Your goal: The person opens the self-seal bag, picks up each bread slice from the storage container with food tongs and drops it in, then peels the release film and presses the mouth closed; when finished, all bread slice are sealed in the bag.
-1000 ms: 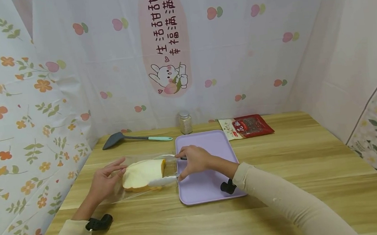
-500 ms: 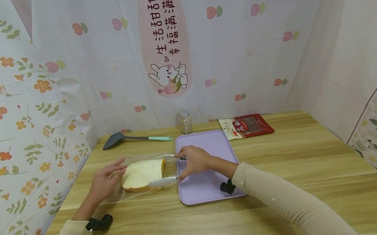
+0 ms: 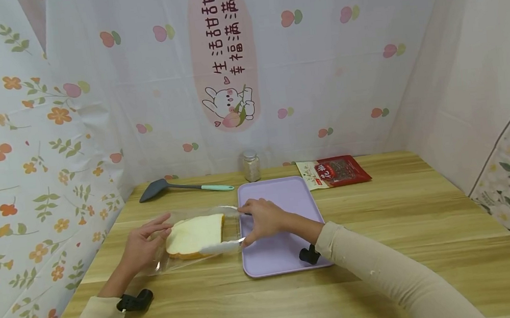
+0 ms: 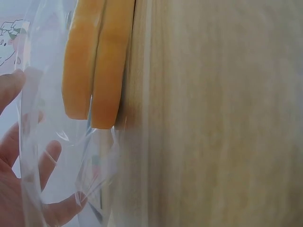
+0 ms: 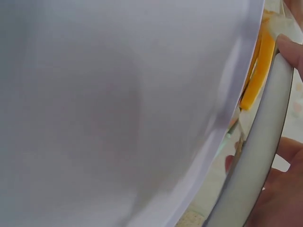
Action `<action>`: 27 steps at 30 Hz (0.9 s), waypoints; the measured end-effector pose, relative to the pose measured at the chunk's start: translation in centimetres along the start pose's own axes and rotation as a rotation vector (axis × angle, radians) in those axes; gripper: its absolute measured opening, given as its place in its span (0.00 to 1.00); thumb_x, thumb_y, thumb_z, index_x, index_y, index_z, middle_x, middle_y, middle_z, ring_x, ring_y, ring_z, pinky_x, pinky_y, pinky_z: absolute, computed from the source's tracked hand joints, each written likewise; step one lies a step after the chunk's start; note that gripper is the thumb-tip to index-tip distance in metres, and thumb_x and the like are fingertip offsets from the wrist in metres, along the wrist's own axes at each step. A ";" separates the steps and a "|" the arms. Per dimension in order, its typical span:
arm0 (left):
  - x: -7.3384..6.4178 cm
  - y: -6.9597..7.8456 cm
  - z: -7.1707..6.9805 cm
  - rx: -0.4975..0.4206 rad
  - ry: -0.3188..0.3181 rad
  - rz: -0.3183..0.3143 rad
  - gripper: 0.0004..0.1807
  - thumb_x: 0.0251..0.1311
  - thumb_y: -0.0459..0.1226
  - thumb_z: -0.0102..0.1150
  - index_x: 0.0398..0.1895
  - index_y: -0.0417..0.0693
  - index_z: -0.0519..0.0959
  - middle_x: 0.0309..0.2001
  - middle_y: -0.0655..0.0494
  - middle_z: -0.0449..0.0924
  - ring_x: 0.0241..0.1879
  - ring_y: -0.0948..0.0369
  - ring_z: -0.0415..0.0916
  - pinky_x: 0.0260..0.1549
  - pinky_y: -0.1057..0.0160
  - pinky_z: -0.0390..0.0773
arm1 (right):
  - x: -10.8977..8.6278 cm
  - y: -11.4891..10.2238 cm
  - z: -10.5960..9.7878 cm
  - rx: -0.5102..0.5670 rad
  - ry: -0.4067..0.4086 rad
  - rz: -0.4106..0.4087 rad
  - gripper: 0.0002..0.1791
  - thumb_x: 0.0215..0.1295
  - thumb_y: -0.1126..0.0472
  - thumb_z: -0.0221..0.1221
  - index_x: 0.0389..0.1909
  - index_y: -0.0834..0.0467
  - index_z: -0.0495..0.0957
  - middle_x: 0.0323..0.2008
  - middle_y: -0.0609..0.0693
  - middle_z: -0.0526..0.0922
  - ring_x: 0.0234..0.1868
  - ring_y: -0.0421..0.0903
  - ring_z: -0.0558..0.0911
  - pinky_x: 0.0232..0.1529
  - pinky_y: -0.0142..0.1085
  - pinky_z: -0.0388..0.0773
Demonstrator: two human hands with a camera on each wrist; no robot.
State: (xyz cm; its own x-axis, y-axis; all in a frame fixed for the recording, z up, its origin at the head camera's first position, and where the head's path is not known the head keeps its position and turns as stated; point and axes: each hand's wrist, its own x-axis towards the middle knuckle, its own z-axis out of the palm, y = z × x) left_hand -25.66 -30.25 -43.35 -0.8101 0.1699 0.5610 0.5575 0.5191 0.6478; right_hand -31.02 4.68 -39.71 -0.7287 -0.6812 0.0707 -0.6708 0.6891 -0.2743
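Slices of bread [image 3: 196,233] lie in a clear plastic bag [image 3: 230,227] left of the purple tray [image 3: 288,261]. Two stacked slices show orange-brown crust edges [image 4: 111,71] in the left wrist view. At the bag's left end, my left hand [image 3: 145,244] rests on the film with fingers extended, their tips by the bread's edge. My right hand [image 3: 263,219], over the tray's left side, grips the bag's right end between spread thumb and fingers. A pale curved strip [image 5: 258,146] runs along the right thumb and fingers in the right wrist view.
Behind are a dark spatula [image 3: 184,186] with a mint handle, a lidded glass jar [image 3: 251,166] and a red-and-white packet [image 3: 336,171]. A patterned curtain [image 3: 146,87] hangs behind the wooden table [image 3: 269,311]. Each wrist carries a black camera [image 3: 135,300].
The bread has turned slightly inside the bag, showing less of its right crust. The film over it has shifted a little. Both hands have stayed nearly in place.
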 end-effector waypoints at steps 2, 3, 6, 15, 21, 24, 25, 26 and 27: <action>0.0 0.0 0.0 -0.003 -0.003 0.001 0.10 0.61 0.25 0.63 0.45 0.35 0.86 0.59 0.35 0.77 0.59 0.78 0.67 0.51 0.84 0.64 | 0.0 0.1 0.1 -0.003 0.013 -0.009 0.56 0.41 0.32 0.73 0.70 0.56 0.70 0.63 0.52 0.74 0.52 0.52 0.74 0.47 0.44 0.71; 0.0 0.0 0.0 -0.005 -0.005 0.002 0.10 0.61 0.25 0.63 0.45 0.35 0.86 0.59 0.35 0.76 0.59 0.78 0.67 0.51 0.84 0.64 | 0.0 0.1 0.1 -0.001 0.016 -0.011 0.56 0.41 0.32 0.73 0.70 0.56 0.69 0.63 0.52 0.73 0.52 0.51 0.74 0.47 0.44 0.70; -0.1 0.1 -0.1 -0.006 -0.005 0.006 0.09 0.62 0.26 0.63 0.45 0.36 0.86 0.59 0.35 0.77 0.59 0.78 0.67 0.51 0.83 0.65 | -0.2 0.2 0.1 -0.001 0.016 -0.019 0.56 0.42 0.32 0.73 0.72 0.55 0.67 0.64 0.51 0.72 0.53 0.51 0.72 0.47 0.44 0.69; -0.1 0.0 0.1 0.013 -0.019 0.022 0.09 0.60 0.25 0.64 0.43 0.37 0.87 0.59 0.35 0.77 0.60 0.79 0.66 0.51 0.83 0.65 | -0.7 0.4 -0.4 0.015 0.018 -0.044 0.56 0.42 0.33 0.73 0.72 0.55 0.67 0.64 0.51 0.72 0.53 0.50 0.72 0.51 0.43 0.70; -0.1 0.3 0.1 0.010 -0.020 0.013 0.08 0.61 0.26 0.64 0.42 0.38 0.87 0.59 0.36 0.77 0.60 0.79 0.66 0.50 0.83 0.65 | -0.8 0.7 -0.2 0.010 0.031 -0.046 0.57 0.42 0.32 0.73 0.72 0.57 0.67 0.63 0.51 0.73 0.52 0.50 0.72 0.48 0.42 0.72; -0.1 0.4 0.1 0.009 -0.014 0.024 0.09 0.61 0.25 0.63 0.42 0.37 0.87 0.58 0.36 0.77 0.59 0.78 0.67 0.51 0.83 0.65 | -1.0 0.8 -0.2 0.024 0.036 -0.050 0.55 0.43 0.32 0.73 0.70 0.57 0.69 0.62 0.50 0.73 0.52 0.49 0.72 0.46 0.41 0.73; -0.1 0.4 0.1 0.009 -0.010 0.030 0.09 0.61 0.25 0.63 0.42 0.37 0.87 0.58 0.36 0.78 0.59 0.77 0.67 0.51 0.83 0.65 | -1.0 0.9 -0.1 0.026 0.035 -0.053 0.54 0.43 0.32 0.73 0.70 0.56 0.70 0.62 0.49 0.74 0.52 0.48 0.73 0.46 0.40 0.73; -0.1 0.4 0.1 0.012 -0.006 0.036 0.09 0.60 0.24 0.64 0.42 0.36 0.87 0.58 0.35 0.78 0.59 0.77 0.68 0.52 0.83 0.65 | -1.0 1.0 -0.1 0.032 0.035 -0.056 0.53 0.44 0.33 0.73 0.69 0.56 0.71 0.61 0.49 0.74 0.53 0.48 0.73 0.46 0.40 0.74; -0.1 0.5 0.1 0.011 -0.002 0.037 0.09 0.60 0.24 0.64 0.42 0.36 0.87 0.58 0.35 0.78 0.59 0.77 0.68 0.52 0.83 0.65 | -1.1 1.0 -0.1 0.038 0.035 -0.062 0.52 0.45 0.33 0.73 0.69 0.56 0.71 0.61 0.48 0.75 0.53 0.48 0.73 0.46 0.41 0.74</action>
State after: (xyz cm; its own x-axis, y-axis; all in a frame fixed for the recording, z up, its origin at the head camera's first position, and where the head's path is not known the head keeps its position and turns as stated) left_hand -25.33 -29.99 -43.14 -0.7893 0.1911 0.5835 0.5852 0.5216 0.6209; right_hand -30.96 6.14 -40.02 -0.6910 -0.7125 0.1219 -0.7092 0.6358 -0.3046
